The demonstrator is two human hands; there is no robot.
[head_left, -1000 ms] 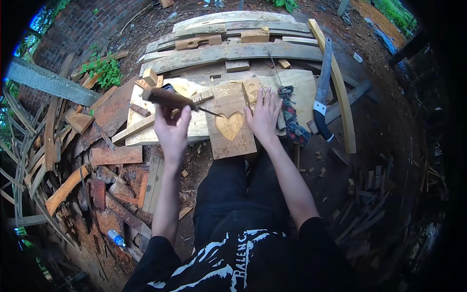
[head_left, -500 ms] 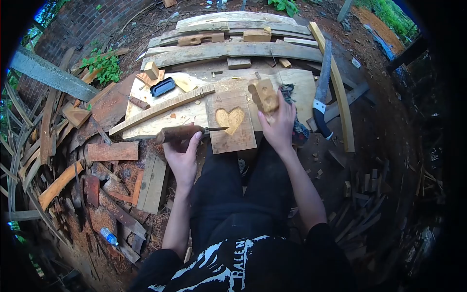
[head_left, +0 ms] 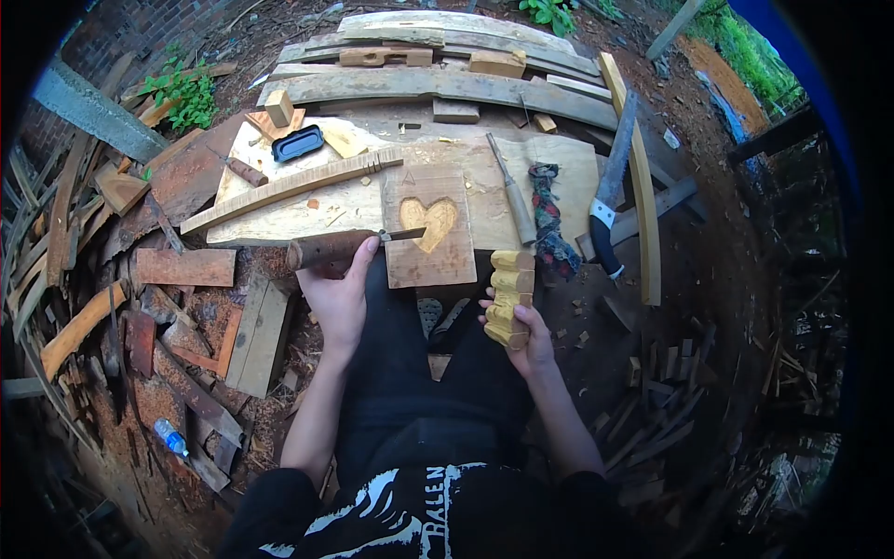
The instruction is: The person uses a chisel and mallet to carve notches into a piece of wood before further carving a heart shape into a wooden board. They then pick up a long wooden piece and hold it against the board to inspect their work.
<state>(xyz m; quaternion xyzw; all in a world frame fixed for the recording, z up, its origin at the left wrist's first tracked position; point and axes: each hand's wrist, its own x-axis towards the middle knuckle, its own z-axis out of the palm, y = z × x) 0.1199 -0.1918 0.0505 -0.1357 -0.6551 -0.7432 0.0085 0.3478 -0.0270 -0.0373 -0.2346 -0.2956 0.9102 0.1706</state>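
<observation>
My left hand (head_left: pixel 333 303) is closed around the thick wooden handle of a chisel (head_left: pixel 328 250), whose thin blade points right and overlaps the lower left of a carved heart. That heart is a shallow hollow in a flat wooden board (head_left: pixel 428 268), which lies at the front edge of the work table. Right of the board and lower, over my thigh, my right hand (head_left: pixel 533 347) grips a notched, worn wooden block (head_left: pixel 508 296) held upright. A second chisel (head_left: pixel 512 194) with a pale handle rests on the table beside a dark patterned cloth (head_left: pixel 551 224).
A hand saw (head_left: pixel 610 191) leans at the table's right side near a long timber (head_left: pixel 643 205). On the left lie a long wooden strip (head_left: pixel 289 191), a black tray (head_left: pixel 298 143) and a small block (head_left: pixel 278 108). Planks (head_left: pixel 447 88) are stacked behind; scrap wood covers the ground.
My right hand has brought the wooden block down from above the table's right side towards my lap, turning it upright. The second chisel now shows. My left hand keeps the chisel at the heart.
</observation>
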